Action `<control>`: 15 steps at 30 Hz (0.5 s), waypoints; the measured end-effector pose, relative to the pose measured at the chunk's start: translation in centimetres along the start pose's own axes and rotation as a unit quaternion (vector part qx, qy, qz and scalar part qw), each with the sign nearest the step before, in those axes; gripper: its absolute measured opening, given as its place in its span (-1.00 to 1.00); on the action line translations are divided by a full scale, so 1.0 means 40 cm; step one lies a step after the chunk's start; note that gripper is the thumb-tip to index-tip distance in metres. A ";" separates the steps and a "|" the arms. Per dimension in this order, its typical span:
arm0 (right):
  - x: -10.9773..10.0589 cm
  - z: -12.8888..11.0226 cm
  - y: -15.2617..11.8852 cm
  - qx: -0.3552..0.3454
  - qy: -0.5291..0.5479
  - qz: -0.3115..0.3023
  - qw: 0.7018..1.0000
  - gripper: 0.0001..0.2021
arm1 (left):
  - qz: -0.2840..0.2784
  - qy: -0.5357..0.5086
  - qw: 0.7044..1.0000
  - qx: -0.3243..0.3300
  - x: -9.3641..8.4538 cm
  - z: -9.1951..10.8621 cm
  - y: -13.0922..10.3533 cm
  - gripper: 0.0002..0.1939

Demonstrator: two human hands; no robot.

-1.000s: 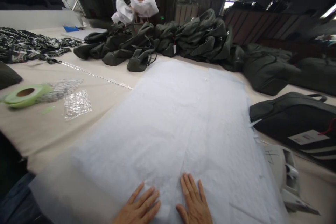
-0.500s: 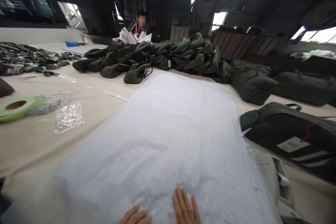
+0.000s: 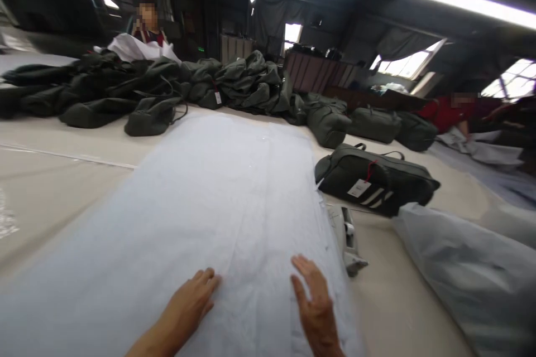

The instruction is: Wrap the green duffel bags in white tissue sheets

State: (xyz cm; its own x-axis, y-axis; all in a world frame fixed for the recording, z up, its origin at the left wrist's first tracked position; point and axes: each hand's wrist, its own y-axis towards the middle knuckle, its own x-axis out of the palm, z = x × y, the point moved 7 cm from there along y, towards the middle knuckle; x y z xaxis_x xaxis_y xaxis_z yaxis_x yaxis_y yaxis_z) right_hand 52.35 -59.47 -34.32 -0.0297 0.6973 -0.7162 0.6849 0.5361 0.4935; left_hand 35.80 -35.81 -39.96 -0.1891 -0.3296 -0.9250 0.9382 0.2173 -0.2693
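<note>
A long stack of thin white sheets (image 3: 209, 189) lies on the cream-covered table (image 3: 84, 178). At lower centre my left hand (image 3: 190, 301) rests on or just over the sheets, fingers slightly bent and apart from the thumb, with nothing held. My right hand (image 3: 314, 301) is near the right edge of the stack, its thumb and fingers spread and slightly blurred; nothing is in it. Whether its fingertips touch the sheets I cannot tell.
A dark green bag (image 3: 377, 178) with a white tag lies right of the sheets, beside a grey device (image 3: 345, 237). Grey plastic (image 3: 473, 273) covers the lower right. Dark bags (image 3: 251, 83) line the back. One person (image 3: 148, 28) is behind them, another (image 3: 448, 114) at far right.
The view has swung right, bringing the grey plastic and the person in red into sight. Both hands show further up over the sheets, and my right hand's fingers and thumb are now spread.
</note>
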 end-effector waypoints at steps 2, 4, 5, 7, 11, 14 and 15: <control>-0.164 0.190 0.041 0.211 0.023 0.077 0.974 -0.57 | -0.064 0.009 0.998 -0.024 0.017 0.000 0.020 -0.38; -0.272 0.351 0.056 0.358 0.029 0.102 0.928 -0.40 | -0.085 0.016 0.996 -0.034 0.025 -0.003 0.025 -0.34; -0.296 0.413 0.064 0.395 0.042 0.090 0.913 -0.36 | -0.087 0.017 0.995 -0.037 0.028 -0.005 0.024 -0.34; -0.296 0.501 0.075 0.438 0.086 0.045 0.893 -0.36 | -0.084 0.014 0.995 -0.044 0.030 -0.011 0.020 -0.34; -0.222 0.569 0.064 0.497 0.170 -0.009 0.851 -0.47 | -0.077 0.006 0.996 -0.049 0.020 -0.010 0.020 -0.34; -0.207 0.556 0.048 0.507 0.182 0.022 0.842 -0.50 | -0.070 0.013 0.996 -0.052 -0.002 0.003 0.014 -0.37; -0.211 0.543 0.044 0.501 0.186 0.035 0.844 -0.49 | -0.067 0.017 0.997 -0.047 -0.009 0.012 0.009 -0.40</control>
State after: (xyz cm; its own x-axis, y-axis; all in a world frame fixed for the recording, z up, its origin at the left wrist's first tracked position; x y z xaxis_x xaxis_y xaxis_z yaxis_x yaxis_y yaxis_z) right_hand 69.60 -74.75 -38.13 -0.0625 0.9115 -0.4066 0.9611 -0.0549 -0.2707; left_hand 36.33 -36.04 -39.60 -0.3226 -0.3307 -0.8869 0.8731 0.2579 -0.4138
